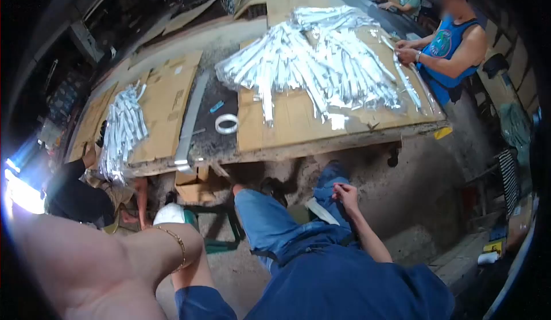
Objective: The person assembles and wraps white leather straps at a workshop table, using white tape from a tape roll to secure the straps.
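My right hand (345, 195) is raised above my right thigh, its fingers pinched together; anything between them is too small to make out. Just below it, a whitish strip (322, 211) lies across my lap. On the left, my forearm rises from a blue sleeve, but another bare limb with a gold chain, close to the camera, covers where it ends, so the fingers of my left hand are hidden. Beyond my knees, a large pile of shiny silver strips (304, 67) spreads over cardboard (275, 130) on the table.
A white tape roll (227, 123) and a light-blue tool (216, 106) lie mid-table. More silver strips (125, 122) hang over the left edge, beside a person in dark clothing. A person in a blue tank top (450, 47) handles a strip at the right. A cardboard box (195, 192) sits underneath.
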`<state>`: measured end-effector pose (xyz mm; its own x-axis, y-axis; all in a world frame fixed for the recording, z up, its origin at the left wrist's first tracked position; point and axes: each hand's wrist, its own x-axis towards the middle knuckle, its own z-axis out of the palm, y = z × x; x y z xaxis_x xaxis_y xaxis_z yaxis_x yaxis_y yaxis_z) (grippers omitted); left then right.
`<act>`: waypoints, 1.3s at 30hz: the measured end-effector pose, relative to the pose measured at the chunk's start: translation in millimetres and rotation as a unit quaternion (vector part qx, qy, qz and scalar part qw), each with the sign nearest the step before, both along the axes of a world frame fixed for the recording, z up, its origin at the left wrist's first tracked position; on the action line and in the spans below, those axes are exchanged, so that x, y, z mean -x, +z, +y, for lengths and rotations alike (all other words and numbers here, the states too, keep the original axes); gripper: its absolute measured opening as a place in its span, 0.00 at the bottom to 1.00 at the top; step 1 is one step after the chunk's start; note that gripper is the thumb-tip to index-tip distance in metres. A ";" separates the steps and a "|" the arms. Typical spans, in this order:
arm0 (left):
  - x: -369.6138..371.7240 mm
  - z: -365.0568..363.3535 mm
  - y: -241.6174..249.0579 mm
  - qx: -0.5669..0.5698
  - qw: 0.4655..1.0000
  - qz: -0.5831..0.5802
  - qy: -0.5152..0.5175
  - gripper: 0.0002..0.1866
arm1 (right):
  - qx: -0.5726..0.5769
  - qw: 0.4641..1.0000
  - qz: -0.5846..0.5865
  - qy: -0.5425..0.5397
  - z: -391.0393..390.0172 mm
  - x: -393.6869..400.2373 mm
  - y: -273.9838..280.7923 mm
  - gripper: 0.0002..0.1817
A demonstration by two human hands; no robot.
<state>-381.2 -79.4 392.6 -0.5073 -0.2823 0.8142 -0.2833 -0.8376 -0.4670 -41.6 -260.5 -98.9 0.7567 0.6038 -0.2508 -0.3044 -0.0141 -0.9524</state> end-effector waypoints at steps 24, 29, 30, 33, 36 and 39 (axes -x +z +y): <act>-184.2 146.3 -300.1 0.724 0.486 0.446 0.199 0.07 | 0.049 0.973 0.194 -0.116 0.0 -46.4 -27.2 0.09; -179.8 136.6 -398.5 0.918 0.284 0.266 -0.073 0.09 | 0.203 0.966 0.033 0.156 36.6 -64.2 35.8 0.10; -181.4 134.4 -396.6 0.928 0.279 0.211 -0.127 0.10 | 0.199 0.963 0.014 0.181 45.2 -63.1 51.5 0.10; -185.7 146.7 -379.4 0.938 0.217 0.210 -0.170 0.10 | 0.192 0.936 -0.113 0.271 73.9 -67.8 104.8 0.08; -195.6 151.2 -361.6 0.940 0.193 0.211 -0.187 0.10 | 0.139 0.934 -0.181 0.274 91.3 -74.6 144.4 0.08; -204.3 153.8 -351.9 0.944 0.177 0.214 -0.181 0.12 | 0.122 0.961 -0.104 0.226 99.3 -82.4 165.7 0.07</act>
